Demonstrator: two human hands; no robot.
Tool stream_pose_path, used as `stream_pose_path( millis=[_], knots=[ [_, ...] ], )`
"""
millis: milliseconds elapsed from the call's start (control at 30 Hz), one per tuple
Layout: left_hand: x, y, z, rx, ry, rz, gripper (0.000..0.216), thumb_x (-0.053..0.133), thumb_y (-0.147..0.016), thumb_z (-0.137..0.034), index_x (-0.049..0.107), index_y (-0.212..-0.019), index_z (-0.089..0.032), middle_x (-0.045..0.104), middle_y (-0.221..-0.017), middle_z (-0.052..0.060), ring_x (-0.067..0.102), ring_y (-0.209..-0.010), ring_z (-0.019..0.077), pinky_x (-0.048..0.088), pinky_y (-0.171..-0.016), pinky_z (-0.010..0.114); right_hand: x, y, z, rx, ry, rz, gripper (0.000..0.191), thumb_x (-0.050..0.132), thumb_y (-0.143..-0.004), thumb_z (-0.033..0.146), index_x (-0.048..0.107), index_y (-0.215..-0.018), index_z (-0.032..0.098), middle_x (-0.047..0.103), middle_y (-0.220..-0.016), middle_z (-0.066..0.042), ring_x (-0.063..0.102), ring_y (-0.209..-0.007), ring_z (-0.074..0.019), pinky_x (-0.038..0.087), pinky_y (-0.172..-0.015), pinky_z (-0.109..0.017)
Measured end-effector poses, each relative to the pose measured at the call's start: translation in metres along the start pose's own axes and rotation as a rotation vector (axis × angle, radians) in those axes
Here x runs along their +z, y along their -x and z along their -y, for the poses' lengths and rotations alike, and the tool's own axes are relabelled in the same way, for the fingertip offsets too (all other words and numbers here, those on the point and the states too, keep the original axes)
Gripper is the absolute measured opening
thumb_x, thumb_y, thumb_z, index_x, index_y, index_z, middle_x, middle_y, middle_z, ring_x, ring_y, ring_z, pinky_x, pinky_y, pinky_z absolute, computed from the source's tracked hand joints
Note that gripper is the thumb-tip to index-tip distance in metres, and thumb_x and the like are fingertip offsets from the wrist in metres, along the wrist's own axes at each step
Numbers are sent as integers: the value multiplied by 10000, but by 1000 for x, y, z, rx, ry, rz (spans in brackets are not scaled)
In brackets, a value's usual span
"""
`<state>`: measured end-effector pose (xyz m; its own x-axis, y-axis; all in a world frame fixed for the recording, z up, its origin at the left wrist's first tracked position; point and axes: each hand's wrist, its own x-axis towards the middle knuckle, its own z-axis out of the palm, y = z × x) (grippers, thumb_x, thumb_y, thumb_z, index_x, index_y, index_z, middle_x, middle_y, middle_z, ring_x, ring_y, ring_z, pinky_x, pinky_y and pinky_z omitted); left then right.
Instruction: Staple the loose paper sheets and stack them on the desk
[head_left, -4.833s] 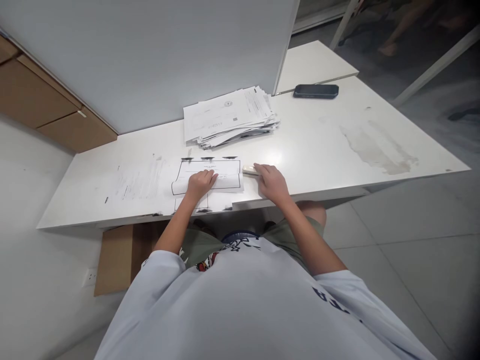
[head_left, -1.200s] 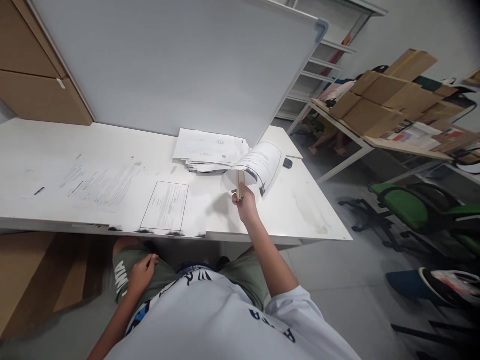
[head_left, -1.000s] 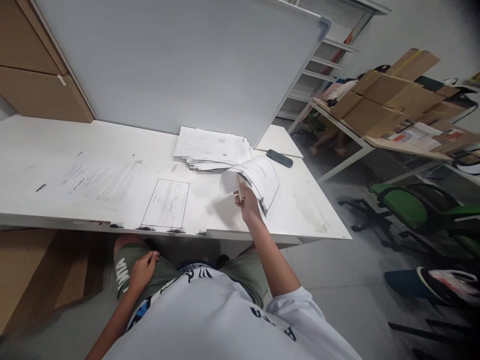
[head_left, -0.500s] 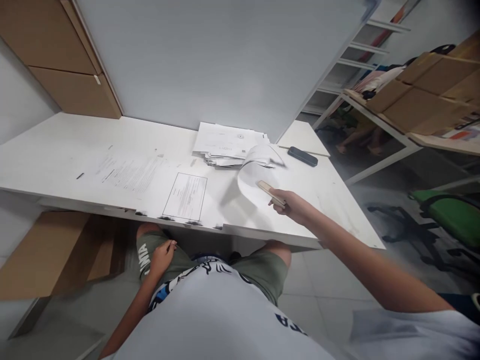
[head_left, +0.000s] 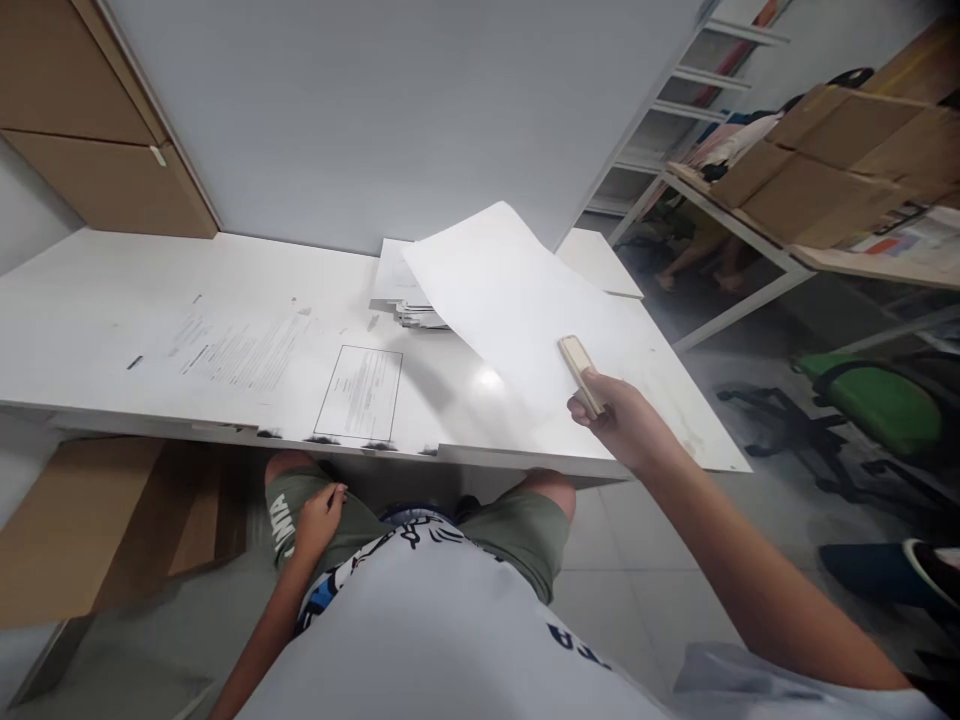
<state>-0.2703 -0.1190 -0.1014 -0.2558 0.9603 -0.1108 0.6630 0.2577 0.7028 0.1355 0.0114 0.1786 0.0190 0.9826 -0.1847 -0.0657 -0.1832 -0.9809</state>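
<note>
My right hand is closed on a sheet of white paper together with a small beige block. The sheet hangs in the air above the right part of the white table, blank side up, and hides most of the paper stack behind it. My left hand rests on my thigh below the table edge, fingers loosely curled with nothing visible in them. A printed form with a black border lies flat near the table's front edge.
A large whiteboard stands behind the table. Faint printed sheets lie on the left. Cardboard boxes sit on a table at the right, with a green chair below. Cardboard leans under the table.
My right hand has swung the curled sheet up and out, so it now spreads flat over the stack and the phone. My left hand moved from the form to my thigh.
</note>
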Motion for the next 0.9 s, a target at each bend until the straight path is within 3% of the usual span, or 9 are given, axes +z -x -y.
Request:
stream_pose_path(
  millis=[233, 467, 733, 900],
  knots=[
    [-1, -6, 2, 9, -17, 14, 375, 390, -883, -458, 690, -910, -236, 751, -857, 38, 701, -868, 236, 506, -797, 305, 6, 14, -14, -131, -18, -140, 487, 748, -720, 550, 416, -596, 216, 391, -561, 54, 481, -501, -104, 356, -439, -246],
    [-3, -7, -4, -11, -37, -5, 397, 391, -870, -483, 703, -926, -245, 754, -838, 29, 709, -864, 237, 520, -791, 312, 13, 18, -22, -249, -11, -180, 500, 754, -726, 524, 376, -589, 225, 413, -524, 62, 442, -474, -91, 317, -451, -248],
    [-1, -8, -3, -17, -29, -4, 405, 393, -868, -484, 708, -935, -237, 756, -847, 37, 710, -862, 240, 524, -788, 318, 19, 16, -28, -295, -38, -197, 500, 769, -709, 514, 388, -572, 222, 376, -517, 70, 425, -461, -83, 297, -443, -242],
    [-1, -6, -2, -15, -29, 15, 400, 388, -881, -472, 704, -935, -232, 755, -863, 39, 705, -877, 240, 516, -800, 317, 15, 12, -13, -374, -10, -191, 459, 775, -692, 532, 451, -610, 218, 394, -549, 65, 407, -453, -80, 304, -421, -241]
  ],
)
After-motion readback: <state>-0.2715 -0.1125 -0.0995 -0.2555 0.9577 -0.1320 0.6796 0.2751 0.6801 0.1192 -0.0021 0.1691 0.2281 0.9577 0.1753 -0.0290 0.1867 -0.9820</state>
